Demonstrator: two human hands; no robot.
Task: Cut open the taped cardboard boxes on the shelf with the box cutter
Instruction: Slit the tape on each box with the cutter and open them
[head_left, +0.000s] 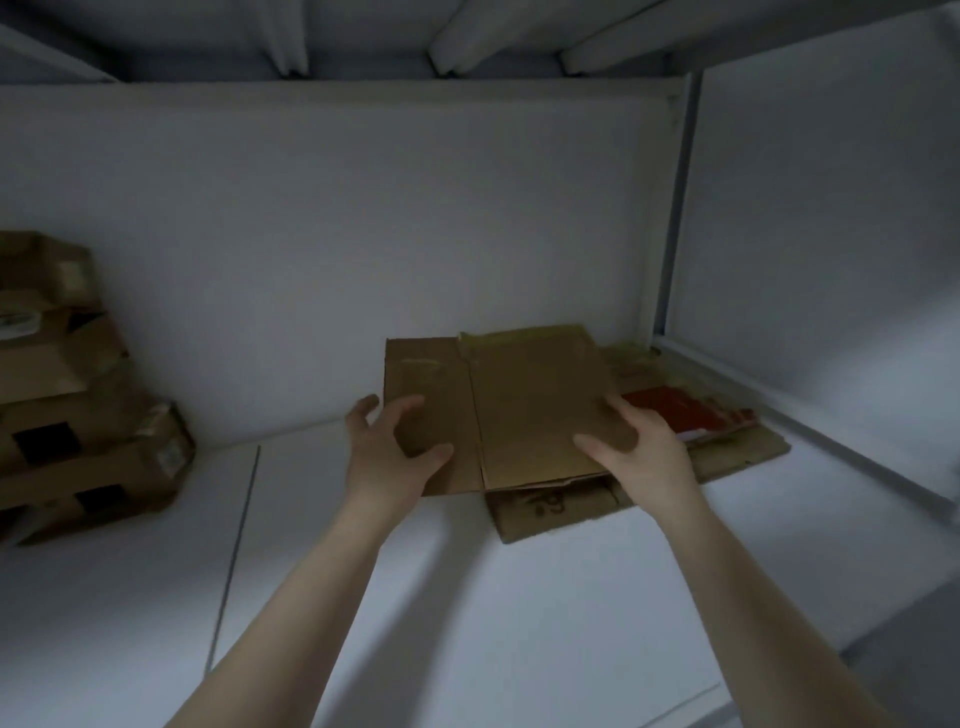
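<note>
A flattened cardboard box (519, 405) is held at the right rear of the white shelf (467, 597), gripped at its left flap by the left hand (389, 457) and at its right edge by the right hand (639, 452), thumbs on top, fingers curled round the board. Beneath it, a pile of flattened cardboard (737, 457) is seen; closed stacked boxes (78, 415) are seen far left, and no box cutter. Released off-centre, the panel may fold at its crease and slide off.
</note>
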